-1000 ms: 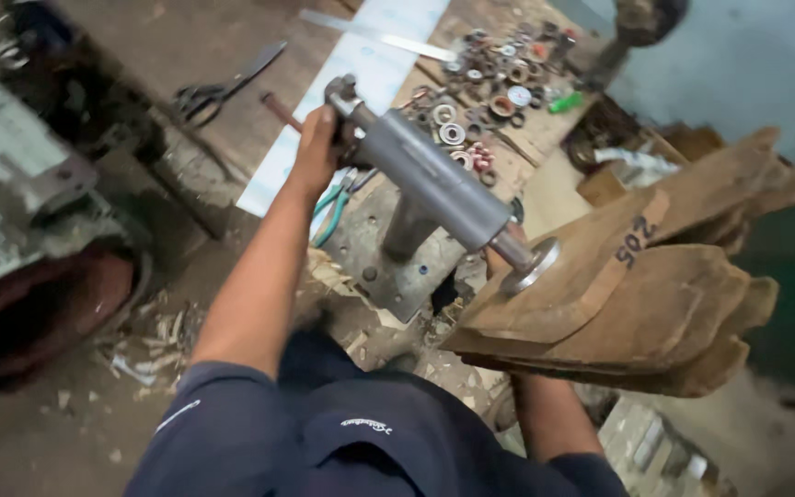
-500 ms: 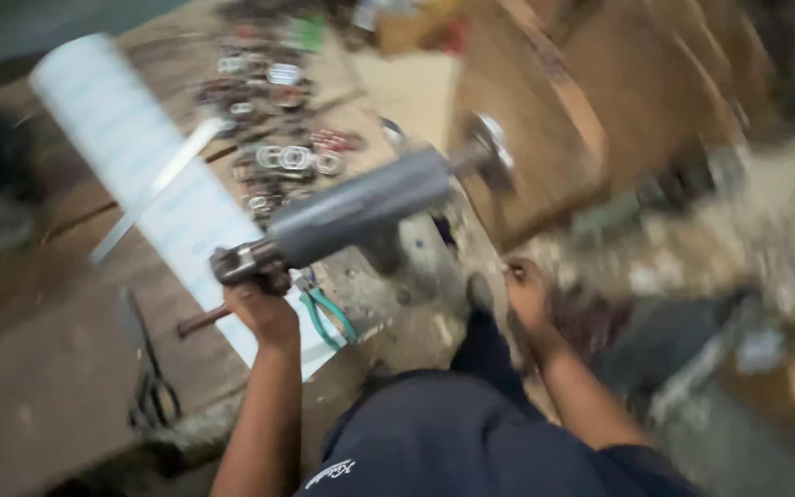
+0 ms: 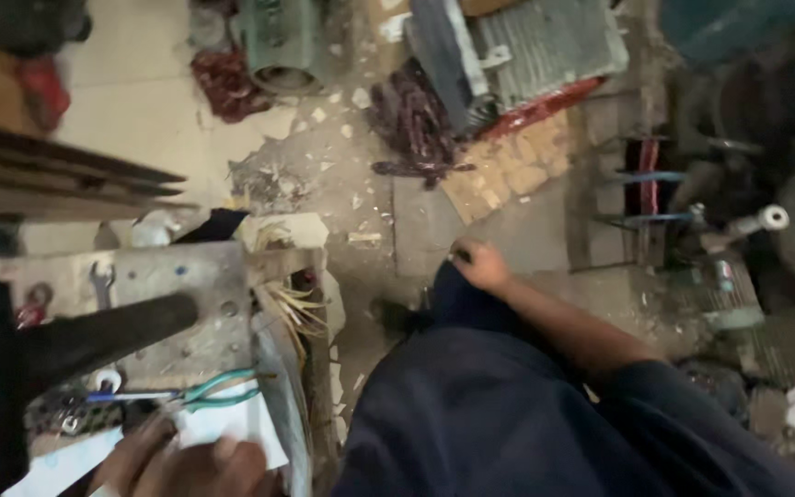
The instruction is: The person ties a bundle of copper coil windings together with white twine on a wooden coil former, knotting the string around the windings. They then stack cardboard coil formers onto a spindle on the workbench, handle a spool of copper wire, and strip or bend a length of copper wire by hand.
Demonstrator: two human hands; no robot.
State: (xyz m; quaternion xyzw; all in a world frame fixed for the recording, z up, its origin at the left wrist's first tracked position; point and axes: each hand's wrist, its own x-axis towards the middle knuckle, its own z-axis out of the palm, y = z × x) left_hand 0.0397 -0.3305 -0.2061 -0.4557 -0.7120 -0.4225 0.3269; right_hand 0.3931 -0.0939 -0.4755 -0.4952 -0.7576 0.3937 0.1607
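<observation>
Left hand lies flat at the bottom edge, fingers spread on a white sheet of paper on the cluttered workbench. Right hand reaches down beside the dark trouser leg, fingers curled; whether it holds anything I cannot tell. A big grey motor housing sits on the littered floor beyond. Green-handled pliers lie on the bench just above the left hand, with a small spanner farther up.

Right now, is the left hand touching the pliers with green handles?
Apart. The head view shows the left hand on the white paper, with a strip of paper visible between its fingers and the green-handled pliers above.
</observation>
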